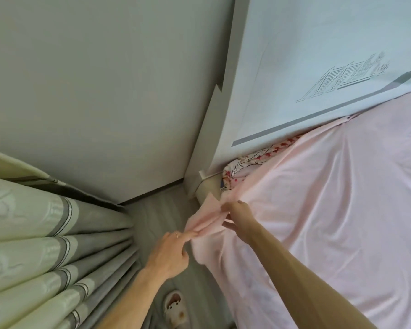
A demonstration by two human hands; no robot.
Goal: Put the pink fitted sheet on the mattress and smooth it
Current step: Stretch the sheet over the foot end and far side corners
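Note:
The pink fitted sheet [342, 210] lies spread over the mattress on the right, with long wrinkles running toward the near-left corner. At that corner a floral-patterned mattress cover [244, 167] shows bare beside the headboard. My left hand [170, 252] pinches the loose hanging edge of the sheet off the side of the bed. My right hand [237, 211] grips the bunched sheet corner just below the bare mattress corner.
A pale blue headboard panel [306, 67] with a grey stripe stands behind the bed. Green and grey curtains [45, 245] hang at the left. A grey wall [105, 91] meets a narrow strip of floor [161, 214], where a slipper [176, 309] rests.

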